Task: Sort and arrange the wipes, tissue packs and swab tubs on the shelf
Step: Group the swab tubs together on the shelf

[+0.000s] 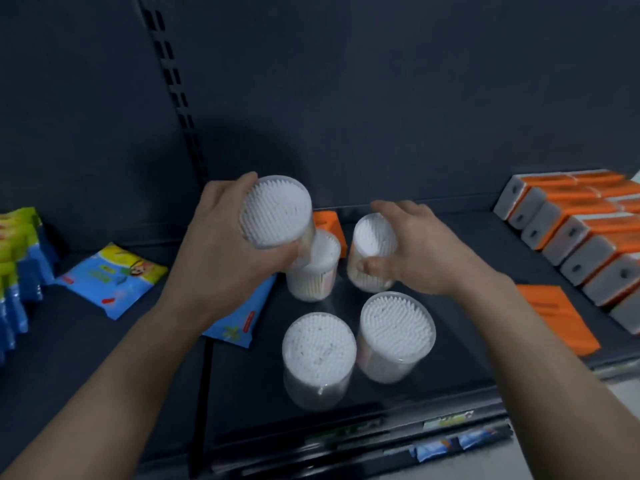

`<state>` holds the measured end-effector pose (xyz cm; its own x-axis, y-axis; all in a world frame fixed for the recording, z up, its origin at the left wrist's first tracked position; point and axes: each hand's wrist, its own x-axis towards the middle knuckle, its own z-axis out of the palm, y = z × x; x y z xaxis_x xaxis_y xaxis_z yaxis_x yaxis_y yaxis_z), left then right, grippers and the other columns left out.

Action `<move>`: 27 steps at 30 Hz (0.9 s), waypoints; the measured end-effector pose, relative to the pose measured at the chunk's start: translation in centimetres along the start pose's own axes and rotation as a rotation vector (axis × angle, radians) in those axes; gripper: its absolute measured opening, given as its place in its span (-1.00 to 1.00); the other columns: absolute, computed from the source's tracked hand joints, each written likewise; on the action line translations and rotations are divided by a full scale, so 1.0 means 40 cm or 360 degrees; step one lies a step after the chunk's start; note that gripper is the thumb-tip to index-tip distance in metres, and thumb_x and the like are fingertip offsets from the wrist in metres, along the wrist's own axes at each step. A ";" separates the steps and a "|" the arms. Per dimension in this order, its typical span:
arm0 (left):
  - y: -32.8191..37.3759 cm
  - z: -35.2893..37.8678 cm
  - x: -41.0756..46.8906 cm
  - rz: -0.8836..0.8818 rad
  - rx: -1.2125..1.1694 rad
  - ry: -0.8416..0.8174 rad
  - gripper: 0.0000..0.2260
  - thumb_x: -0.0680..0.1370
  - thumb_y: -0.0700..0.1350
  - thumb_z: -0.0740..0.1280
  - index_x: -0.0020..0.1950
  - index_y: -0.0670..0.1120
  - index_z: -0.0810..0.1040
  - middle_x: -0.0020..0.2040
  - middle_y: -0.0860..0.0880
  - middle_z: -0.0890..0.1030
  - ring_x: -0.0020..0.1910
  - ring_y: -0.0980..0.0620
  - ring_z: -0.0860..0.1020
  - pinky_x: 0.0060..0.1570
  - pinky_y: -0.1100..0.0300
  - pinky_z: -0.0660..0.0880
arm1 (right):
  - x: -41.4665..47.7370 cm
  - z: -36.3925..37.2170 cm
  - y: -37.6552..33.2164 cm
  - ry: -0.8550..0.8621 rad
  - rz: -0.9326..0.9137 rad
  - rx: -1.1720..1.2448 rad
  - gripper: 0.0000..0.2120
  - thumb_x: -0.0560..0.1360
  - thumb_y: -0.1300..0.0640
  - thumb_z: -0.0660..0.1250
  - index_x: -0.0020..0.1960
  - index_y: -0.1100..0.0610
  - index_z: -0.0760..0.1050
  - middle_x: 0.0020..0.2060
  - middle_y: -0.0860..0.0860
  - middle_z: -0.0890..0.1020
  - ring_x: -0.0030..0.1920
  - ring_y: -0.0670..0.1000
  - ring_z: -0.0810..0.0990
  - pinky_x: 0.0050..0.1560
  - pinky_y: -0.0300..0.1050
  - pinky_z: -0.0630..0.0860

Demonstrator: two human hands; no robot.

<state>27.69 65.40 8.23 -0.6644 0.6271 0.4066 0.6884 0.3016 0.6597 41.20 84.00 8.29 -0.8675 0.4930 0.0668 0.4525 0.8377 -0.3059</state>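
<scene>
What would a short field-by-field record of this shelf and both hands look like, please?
left hand: grips raised swab tub, tilted
right hand: holds rear swab tub on shelf
free tubs: middle tub; two front tubs
wipes: left stack; two loose packs
tissue packs: orange row at right; flat pack before it; single pack behind tubs

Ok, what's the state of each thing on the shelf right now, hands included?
Left hand, grips the raised tub.
Raised tub, tilted.
Right hand, holds the rear right tub.
Rear right tub, standing.
Middle tub, upright.
Front left tub, upright.
Front right tub, upright.
Loose wipes pack, lying flat.
Tissue pack row, on edge.
</scene>
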 end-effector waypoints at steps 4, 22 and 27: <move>0.004 0.007 -0.036 -0.0121 0.0075 0.0078 -0.16 0.23 0.14 0.55 0.42 -0.05 0.30 0.17 0.16 0.28 0.04 0.40 0.23 -0.06 0.74 0.11 | 0.024 0.022 0.019 -0.0141 -0.0076 -0.0020 -0.14 0.32 -0.14 0.42 0.49 0.03 0.12 0.35 0.06 0.34 0.37 0.10 0.24 0.31 -0.01 0.33; 0.042 0.030 -0.136 -0.0417 0.0275 0.0242 -0.24 0.26 0.00 0.53 0.41 -0.01 0.31 0.15 0.15 0.29 0.02 0.39 0.24 -0.11 0.74 0.13 | 0.044 0.036 0.053 -0.0387 -0.0306 -0.0037 -0.24 0.35 -0.21 0.39 0.42 0.06 0.20 0.30 0.09 0.36 0.33 0.11 0.30 0.21 -0.07 0.32; 0.027 0.020 -0.132 -0.0369 0.0095 0.0108 -0.46 0.25 -0.04 0.54 -0.06 0.41 0.29 -0.02 0.30 0.31 -0.09 0.59 0.30 -0.19 0.73 0.18 | 0.044 0.028 0.035 -0.0441 -0.0208 -0.0092 -0.21 0.31 -0.28 0.39 0.42 -0.02 0.22 0.32 0.06 0.36 0.34 0.10 0.32 0.22 -0.06 0.33</move>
<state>32.19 62.98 6.31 -0.8234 0.4869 0.2916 0.5297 0.4750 0.7027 40.07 85.78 6.90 -0.9388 0.3040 -0.1621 0.3376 0.9057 -0.2565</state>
